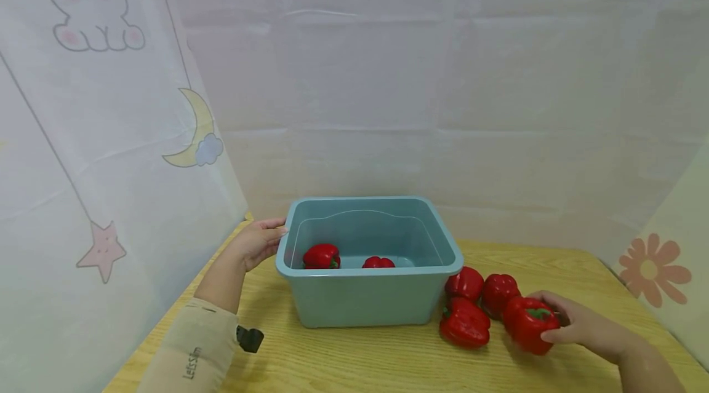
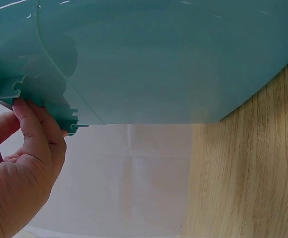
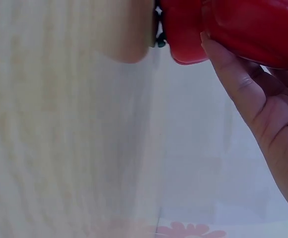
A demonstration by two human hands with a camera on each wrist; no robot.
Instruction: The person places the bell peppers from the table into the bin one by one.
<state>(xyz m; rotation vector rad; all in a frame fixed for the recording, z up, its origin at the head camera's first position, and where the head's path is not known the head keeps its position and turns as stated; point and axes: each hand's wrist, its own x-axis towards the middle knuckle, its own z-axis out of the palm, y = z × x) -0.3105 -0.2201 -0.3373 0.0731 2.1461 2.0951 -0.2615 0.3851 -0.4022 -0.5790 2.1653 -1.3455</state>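
Observation:
A blue-green plastic bin [image 1: 368, 297] stands on the wooden table. In it I see two red bell peppers, one at the left [image 1: 321, 256] and one partly hidden behind the front wall [image 1: 379, 262]. My left hand [image 1: 260, 242] is at the bin's left side; in the left wrist view its fingertips touch the underside of the rim. At the right, my right hand [image 1: 570, 322] grips a red bell pepper [image 1: 530, 325], green stem showing. Close by, on the table, are three more red bell peppers: one at the back [image 1: 466, 282], one in front [image 1: 464, 323], one between [image 1: 500, 293].
Behind the wooden table [image 1: 354, 362] hangs a pale cloth [image 1: 354, 104] with printed figures, and it also closes off the left side. On the left forearm a light sleeve [image 1: 194, 344] carries a small black fitting [image 1: 250, 339].

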